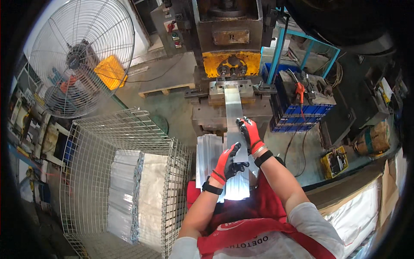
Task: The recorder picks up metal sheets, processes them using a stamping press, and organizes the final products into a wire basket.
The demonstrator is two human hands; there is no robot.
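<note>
A long, flat metal strip [234,113] runs from the press die [241,90] toward me, its far end in the die. My left hand [227,163], in a red and black glove, is closed around the strip's near end. Higher up, my right hand [251,134], gloved the same way, grips the strip's right edge. Under my hands lie stacks of similar metal strips [208,149] close to my lap. The yellow-faced press head [231,64] stands just above the die.
On the left stands a wire mesh cage [123,123] holding stacked strips [123,190]. Behind it is a large fan [82,58]. Blue crates [297,116] with tools on top stand to the right, beside a light-blue frame [278,54]. A yellow bin [334,162] sits farther right.
</note>
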